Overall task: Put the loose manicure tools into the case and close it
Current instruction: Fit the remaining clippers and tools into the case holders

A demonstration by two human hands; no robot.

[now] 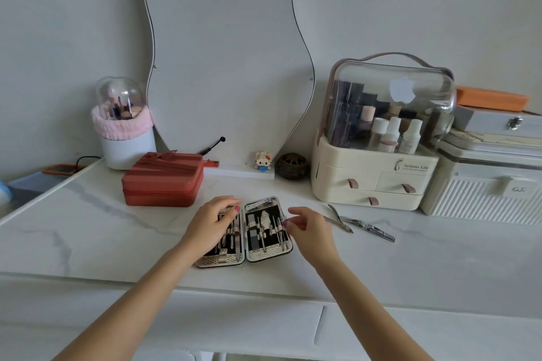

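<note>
The manicure case (265, 255) lies open flat near the table's front edge, with metal tools strapped into both black-lined halves. My left hand (212, 224) covers the left half, its fingers curled over the top rim and its thumb inside. My right hand (308, 228) is at the right half's outer rim, with thumb and fingertips pinching a slim silver tool (285, 218) there. To the right, two loose tools lie on the table: a cuticle nipper (340, 218) and a folding nail clipper (372, 228).
A red zipped box (164, 182) stands behind the case to the left. A cream cosmetics organiser (372, 182) with a clear lid is at the back right, with white boxes (484, 196) beside it. A wavy mirror (228, 61) leans on the wall.
</note>
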